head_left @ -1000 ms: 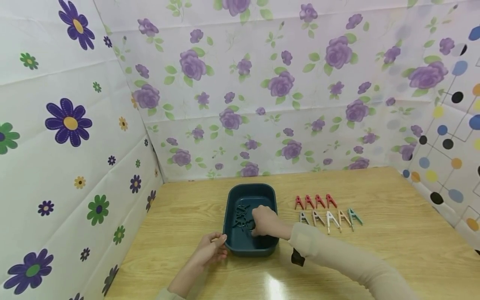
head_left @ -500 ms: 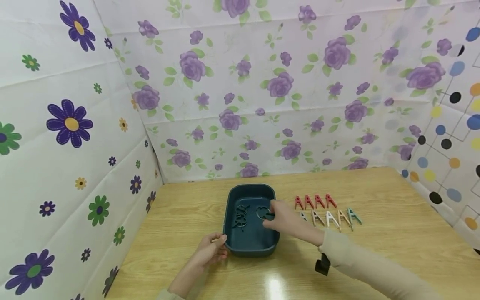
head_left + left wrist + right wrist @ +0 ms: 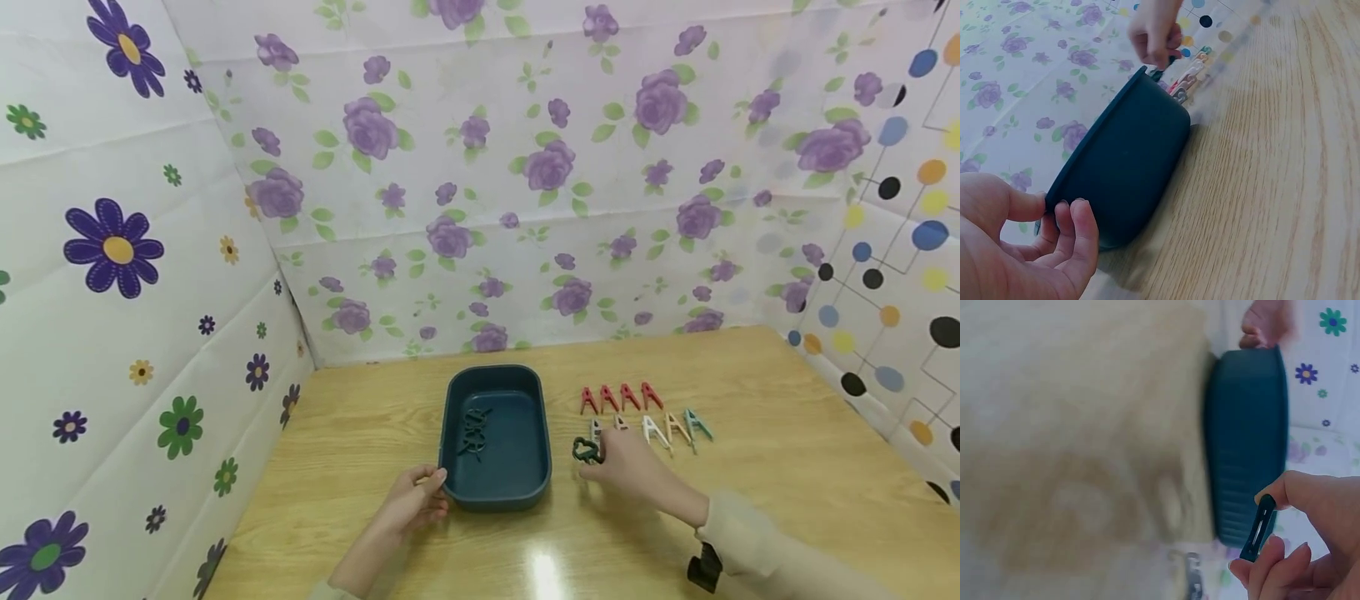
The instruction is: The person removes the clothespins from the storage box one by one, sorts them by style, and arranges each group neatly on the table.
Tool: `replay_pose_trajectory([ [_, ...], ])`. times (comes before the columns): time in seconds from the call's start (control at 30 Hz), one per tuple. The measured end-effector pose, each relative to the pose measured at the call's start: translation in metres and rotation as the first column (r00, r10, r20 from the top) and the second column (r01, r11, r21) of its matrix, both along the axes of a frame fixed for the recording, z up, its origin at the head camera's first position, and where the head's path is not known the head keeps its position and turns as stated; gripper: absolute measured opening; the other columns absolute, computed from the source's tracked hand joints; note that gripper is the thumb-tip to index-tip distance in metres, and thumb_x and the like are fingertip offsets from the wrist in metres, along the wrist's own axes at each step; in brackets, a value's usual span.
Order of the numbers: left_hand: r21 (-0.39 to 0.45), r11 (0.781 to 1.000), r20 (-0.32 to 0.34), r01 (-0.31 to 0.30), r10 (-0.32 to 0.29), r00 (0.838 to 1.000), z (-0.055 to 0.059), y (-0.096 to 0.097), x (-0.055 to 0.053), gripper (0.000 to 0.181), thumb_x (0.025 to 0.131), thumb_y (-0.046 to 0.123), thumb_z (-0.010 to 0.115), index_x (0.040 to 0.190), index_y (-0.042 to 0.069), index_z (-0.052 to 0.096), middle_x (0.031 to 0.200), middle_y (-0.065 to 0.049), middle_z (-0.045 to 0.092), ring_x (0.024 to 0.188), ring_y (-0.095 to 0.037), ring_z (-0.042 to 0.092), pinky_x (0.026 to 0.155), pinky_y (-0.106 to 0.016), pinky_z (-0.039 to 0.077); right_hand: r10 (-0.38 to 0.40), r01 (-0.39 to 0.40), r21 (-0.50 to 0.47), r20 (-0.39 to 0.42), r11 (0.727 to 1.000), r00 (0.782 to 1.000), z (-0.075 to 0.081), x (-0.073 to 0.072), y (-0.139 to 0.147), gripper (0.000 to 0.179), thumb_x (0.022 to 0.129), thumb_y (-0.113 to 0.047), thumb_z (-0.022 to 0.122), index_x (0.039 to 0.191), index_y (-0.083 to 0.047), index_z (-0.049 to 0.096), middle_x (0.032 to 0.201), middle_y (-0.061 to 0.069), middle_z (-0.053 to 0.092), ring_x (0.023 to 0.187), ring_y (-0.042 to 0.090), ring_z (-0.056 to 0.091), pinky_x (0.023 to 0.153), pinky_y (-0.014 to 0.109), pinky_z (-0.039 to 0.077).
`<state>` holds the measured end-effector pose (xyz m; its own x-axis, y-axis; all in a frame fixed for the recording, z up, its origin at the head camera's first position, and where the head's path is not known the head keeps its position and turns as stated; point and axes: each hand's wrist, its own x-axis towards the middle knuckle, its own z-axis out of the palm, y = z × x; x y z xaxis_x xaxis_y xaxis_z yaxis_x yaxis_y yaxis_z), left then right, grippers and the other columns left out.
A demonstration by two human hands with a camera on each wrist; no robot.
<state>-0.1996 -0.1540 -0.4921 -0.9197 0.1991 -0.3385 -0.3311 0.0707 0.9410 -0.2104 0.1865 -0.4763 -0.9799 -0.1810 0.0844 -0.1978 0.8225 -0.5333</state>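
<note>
A dark teal plastic bin (image 3: 517, 454) stands on the table in the head view. At its near left corner, my left hand (image 3: 411, 498) pinches the rim between thumb and fingers, as the left wrist view also shows. Inside the bin, toward the left, lie dark green plant clips (image 3: 474, 429) with looped jaws. My right hand (image 3: 641, 471) is over the table to the right of the bin, pinching another dark green plant clip (image 3: 1259, 528) between thumb and fingertips. In the head view its looped end (image 3: 585, 451) points left, toward the bin.
Right of the bin, red clothespins (image 3: 621, 398) stand in a back row. A front row holds grey, white, tan and teal clothespins (image 3: 655, 432), partly hidden by my right hand. Flower-patterned cloth (image 3: 450, 242) hangs behind the wooden table (image 3: 360, 417) and along its left side.
My right hand has lifted a plant clip out of the bin and carried it right, over the table beside the front clothespin row. My left hand stays on the bin's rim.
</note>
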Motion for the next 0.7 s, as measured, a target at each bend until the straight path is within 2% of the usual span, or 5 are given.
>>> replay_pose_trajectory([
  [0.17, 0.008, 1.000, 0.000, 0.004, -0.004, 1.000, 0.000, 0.000, 0.000, 0.036, 0.100, 0.022, 0.053, 0.120, -0.007, 0.045, 0.079, 0.000, 0.056, 0.067, -0.009, 0.060, 0.062, -0.021, 0.055, -0.015, 0.015, 0.053, -0.016, 0.998, 1.000, -0.010, 0.011, 0.005, 0.052, 0.075, -0.026, 0.079, 0.051, -0.016, 0.034, 0.045, -0.010, 0.024, 0.041, 0.004, 0.019, 0.040, 0.017, 0.017],
  [0.27, 0.005, 1.000, 0.010, 0.004, -0.004, 1.000, -0.001, -0.001, 0.000, 0.035, 0.100, 0.022, 0.053, 0.119, -0.006, 0.046, 0.079, 0.000, 0.057, 0.067, -0.009, 0.060, 0.063, -0.022, 0.055, -0.031, 0.031, 0.091, -0.002, 0.995, 1.000, -0.014, 0.017, 0.005, 0.048, 0.074, -0.025, 0.080, 0.054, -0.014, 0.038, 0.049, -0.007, 0.030, 0.044, 0.006, 0.024, 0.042, 0.017, 0.020],
  [0.4, 0.000, 1.000, 0.013, 0.004, -0.004, 1.000, -0.003, -0.002, 0.000, 0.035, 0.100, 0.024, 0.054, 0.118, -0.005, 0.047, 0.079, 0.000, 0.057, 0.068, -0.010, 0.060, 0.063, -0.022, 0.056, -0.034, 0.036, 0.193, -0.016, 0.981, 0.999, -0.021, 0.023, 0.005, 0.045, 0.071, -0.031, 0.083, 0.061, -0.012, 0.043, 0.056, -0.003, 0.039, 0.049, 0.009, 0.032, 0.042, 0.019, 0.024],
  [0.53, 0.002, 1.000, 0.007, 0.007, -0.007, 1.000, -0.003, -0.002, -0.001, 0.034, 0.100, 0.024, 0.053, 0.118, -0.005, 0.047, 0.079, 0.000, 0.057, 0.068, -0.010, 0.060, 0.063, -0.022, 0.056, -0.015, 0.026, 0.270, -0.043, 0.963, 0.999, -0.028, 0.025, 0.005, 0.048, 0.069, -0.037, 0.084, 0.060, -0.013, 0.042, 0.054, -0.004, 0.036, 0.048, 0.008, 0.031, 0.042, 0.019, 0.021],
  [0.7, 0.004, 1.000, 0.005, 0.003, -0.003, 1.000, -0.002, -0.001, -0.001, 0.034, 0.100, 0.023, 0.054, 0.117, -0.006, 0.047, 0.078, 0.000, 0.057, 0.067, -0.009, 0.060, 0.061, -0.021, 0.055, 0.012, 0.003, 0.280, -0.050, 0.960, 0.999, -0.031, 0.024, 0.003, 0.054, 0.069, -0.044, 0.084, 0.057, -0.015, 0.040, 0.054, -0.006, 0.031, 0.049, 0.007, 0.026, 0.042, 0.019, 0.017],
])
